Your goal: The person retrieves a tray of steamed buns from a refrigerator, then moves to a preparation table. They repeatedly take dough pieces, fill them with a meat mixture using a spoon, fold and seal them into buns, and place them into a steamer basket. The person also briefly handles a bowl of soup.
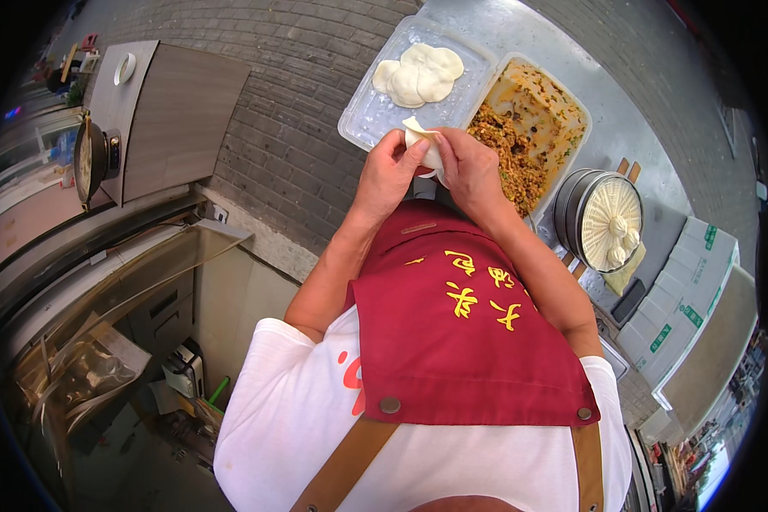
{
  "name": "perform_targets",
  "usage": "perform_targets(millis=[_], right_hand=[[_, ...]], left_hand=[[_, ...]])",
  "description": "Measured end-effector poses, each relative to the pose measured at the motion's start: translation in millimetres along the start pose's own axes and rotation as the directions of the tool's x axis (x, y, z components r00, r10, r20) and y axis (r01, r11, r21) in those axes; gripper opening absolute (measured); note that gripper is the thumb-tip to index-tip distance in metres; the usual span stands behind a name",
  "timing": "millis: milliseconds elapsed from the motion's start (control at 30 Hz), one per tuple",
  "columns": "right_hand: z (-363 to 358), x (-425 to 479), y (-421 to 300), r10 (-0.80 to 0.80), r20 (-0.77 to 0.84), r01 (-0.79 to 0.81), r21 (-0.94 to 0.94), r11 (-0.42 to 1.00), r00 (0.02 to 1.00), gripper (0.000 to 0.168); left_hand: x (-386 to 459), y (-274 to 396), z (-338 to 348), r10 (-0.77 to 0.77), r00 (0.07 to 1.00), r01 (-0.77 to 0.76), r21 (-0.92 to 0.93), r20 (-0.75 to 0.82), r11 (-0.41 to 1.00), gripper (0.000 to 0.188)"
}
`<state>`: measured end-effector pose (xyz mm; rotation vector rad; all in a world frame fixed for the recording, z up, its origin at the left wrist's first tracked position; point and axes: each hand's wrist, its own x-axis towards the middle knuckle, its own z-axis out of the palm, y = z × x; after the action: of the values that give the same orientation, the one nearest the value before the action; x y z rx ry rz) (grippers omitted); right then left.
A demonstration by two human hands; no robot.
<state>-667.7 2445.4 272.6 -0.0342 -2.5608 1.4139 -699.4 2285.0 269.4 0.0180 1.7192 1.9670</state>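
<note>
Between my two hands is a thin white dough wrapper, partly folded, its top edge sticking up. My left hand pinches its left side with thumb and fingers. The right side is pinched by my right hand. Just beyond my hands, several round dough wrappers lie overlapping in a clear plastic tray. To the right stands a plastic container with a brownish-orange minced filling, partly hidden behind my right hand and forearm.
A round steamer holding a few small pleated buns stands on the metal table at the right, near a dark phone. A foam box is at far right. A pan and a white bowl are at far left.
</note>
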Motion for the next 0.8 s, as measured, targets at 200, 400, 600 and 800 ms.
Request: perform_targets(millis=[200, 400, 600, 800], right_hand=[[3.2, 8.5, 26.8, 0.546, 0.197, -0.541, 0.6, 0.59, 0.814, 0.029], [-5.9, 23.1, 49.4, 0.639, 0.316, -0.458, 0.886, 0.065, 0.701, 0.032], [-64.6, 32.4, 73.0, 0.586, -0.114, -0.19, 0.882, 0.431, 0.802, 0.03], [-99.6, 11.7, 32.0, 0.34, -0.45, -0.14, 0.421, 0.896, 0.826, 0.032]], left_hand=[[4.1, -36.8, -19.9, 0.153, 0.987, -0.138, 0.246, -0.046, 0.96, 0.021], [8.0, -44.6, -28.6, -0.048, 0.998, 0.017, -0.542, -0.042, 0.84, 0.022], [49.5, -70.0, -52.4, -0.083, 0.994, 0.026, -0.568, -0.074, 0.822, 0.033], [62.7, -76.2, -74.3, 0.079, 0.903, 0.148, 0.477, -0.423, 0.866, 0.042]])
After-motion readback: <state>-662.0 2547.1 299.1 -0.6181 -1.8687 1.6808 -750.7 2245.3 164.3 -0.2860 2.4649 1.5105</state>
